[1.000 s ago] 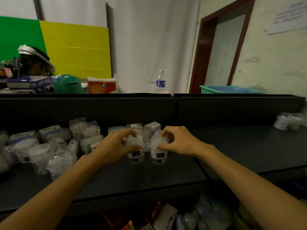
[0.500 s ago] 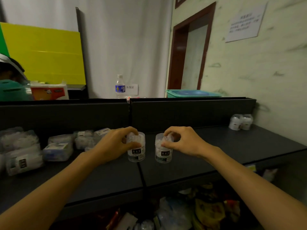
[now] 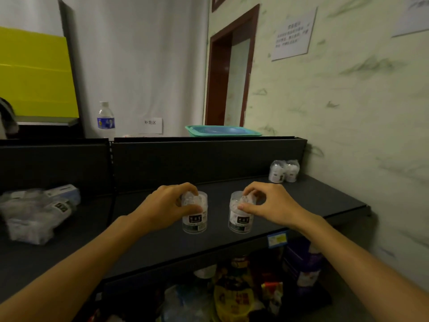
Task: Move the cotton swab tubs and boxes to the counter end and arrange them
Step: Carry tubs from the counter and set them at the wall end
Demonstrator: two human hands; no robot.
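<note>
Left hand (image 3: 168, 209) and right hand (image 3: 270, 205) each clamp fingers round one clear cotton swab tub (image 3: 195, 212), (image 3: 240, 213); advise carrying both upright to the two tubs (image 3: 283, 171) at the counter's (image 3: 325, 196) far right end.

The left hand (image 3: 170, 209) grips one clear cotton swab tub (image 3: 195, 214) from above and the right hand (image 3: 267, 205) grips a second tub (image 3: 240, 217), the two upright and side by side over the dark counter (image 3: 313, 201); whether they touch it cannot be told. At the counter's far right end, against the wall, two more tubs (image 3: 283, 171) stand touching each other. To the left lies a blurred heap of bagged tubs and boxes (image 3: 37, 212), while a water bottle (image 3: 105, 120) and a teal tray (image 3: 222, 131) sit behind the back panel.
</note>
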